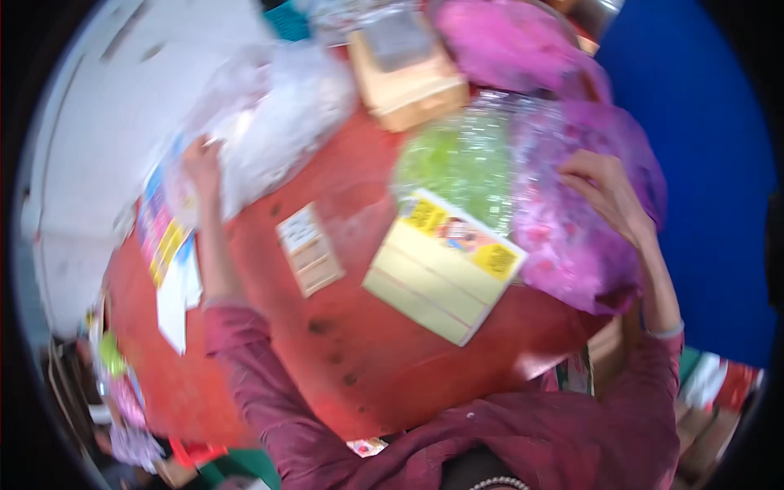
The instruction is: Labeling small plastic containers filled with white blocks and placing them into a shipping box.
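My left hand (202, 167) reaches across a red round table (359, 351) and grips the edge of a clear plastic bag (269, 114) full of white stuff. My right hand (608, 192) rests with curled fingers on a pink plastic bag (572, 245) at the table's right side. Between the two bags lies a clear bag of green material (457, 159). A yellow paper pad with a printed header (441, 265) sits in the middle, and a small label card (309, 249) lies to its left. The picture is blurred.
A cardboard box (408, 73) stands at the far edge, another pink bag (506, 41) behind it. Printed colourful sheets (167, 245) hang over the table's left edge. A blue wall (710, 163) is on the right, pale floor (98, 139) on the left.
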Motion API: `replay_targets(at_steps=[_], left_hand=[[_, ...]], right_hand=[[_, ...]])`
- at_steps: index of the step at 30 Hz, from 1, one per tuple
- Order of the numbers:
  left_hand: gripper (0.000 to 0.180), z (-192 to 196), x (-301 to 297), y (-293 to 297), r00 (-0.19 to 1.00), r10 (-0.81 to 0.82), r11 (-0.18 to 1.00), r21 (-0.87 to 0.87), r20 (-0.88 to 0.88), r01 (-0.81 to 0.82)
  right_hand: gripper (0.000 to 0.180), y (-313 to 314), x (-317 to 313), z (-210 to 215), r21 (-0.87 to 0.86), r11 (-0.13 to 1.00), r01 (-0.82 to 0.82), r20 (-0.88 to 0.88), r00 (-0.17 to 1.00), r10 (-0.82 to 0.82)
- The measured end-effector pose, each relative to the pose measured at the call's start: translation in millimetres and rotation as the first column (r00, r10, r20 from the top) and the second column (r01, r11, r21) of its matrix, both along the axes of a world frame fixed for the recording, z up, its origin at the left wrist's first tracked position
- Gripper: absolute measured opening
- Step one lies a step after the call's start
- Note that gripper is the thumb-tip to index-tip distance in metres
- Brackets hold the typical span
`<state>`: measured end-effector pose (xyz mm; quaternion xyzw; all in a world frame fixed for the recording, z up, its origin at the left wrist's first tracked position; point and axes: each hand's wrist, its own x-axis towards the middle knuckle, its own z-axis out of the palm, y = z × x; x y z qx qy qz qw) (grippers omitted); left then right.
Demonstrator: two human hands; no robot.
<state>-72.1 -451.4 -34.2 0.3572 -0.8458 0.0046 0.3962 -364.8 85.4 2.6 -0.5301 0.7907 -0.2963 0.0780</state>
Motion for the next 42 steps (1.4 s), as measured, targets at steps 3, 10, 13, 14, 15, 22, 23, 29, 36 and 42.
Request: replay_targets(at_steps=[3, 10, 13, 14, 15, 22, 23, 29, 36, 42], left_hand=[[0.040, -12, -14, 2, 0.998, -0.052, 0.971, 0.231, -0.019, 0.055], [0.031, -24, -13, 30, 0.960, -0.165, 0.945, 0.315, 0.226, 0.089], [0.025, -13, -16, 67, 0.989, -0.079, 0.959, 0.281, 0.127, 0.040], [0.023, -8, -13, 73, 0.983, -0.144, 0.980, 0.155, 0.109, 0.127], [0.021, -9, -15, 82, 0.971, -0.221, 0.975, 0.036, 0.095, 0.218], [0.020, 5, -48, 250, 0.770, -0.598, 0.800, 0.111, 0.223, 0.590], [0.024, 4, -47, 275, 0.730, -0.648, 0.761, 0.188, 0.217, 0.620], [0.057, -33, -24, 355, 0.568, -0.757, 0.653, 0.327, 0.322, 0.683], [0.072, -49, -16, 376, 0.493, -0.771, 0.636, 0.458, 0.402, 0.621], [0.069, -57, -9, 377, 0.526, -0.749, 0.663, 0.461, 0.403, 0.590]], right_hand=[[0.011, 18, -7, 5, 0.050, 0.990, 0.129, 0.029, 0.991, -0.130], [0.013, 69, -26, -12, 0.009, 0.956, 0.293, 0.013, 0.956, -0.293], [0.013, 63, -23, -13, 0.057, 0.954, 0.294, 0.038, 0.954, -0.296], [0.013, 57, -23, -14, 0.049, 0.957, 0.286, 0.045, 0.956, -0.289], [0.013, 52, -24, -14, 0.026, 0.960, 0.280, 0.006, 0.960, -0.280], [0.014, 41, -38, -18, -0.088, 0.978, 0.188, -0.257, 0.944, -0.204], [0.014, 39, -34, -14, -0.093, 0.981, 0.172, -0.256, 0.948, -0.190], [0.014, 7, -57, 3, -0.209, 0.961, 0.180, -0.190, 0.957, -0.220], [0.014, -82, -83, 38, -0.377, 0.921, 0.101, -0.231, 0.952, -0.199], [0.009, -139, 9, -11, 0.016, 0.889, -0.457, 0.008, 0.889, 0.457]])
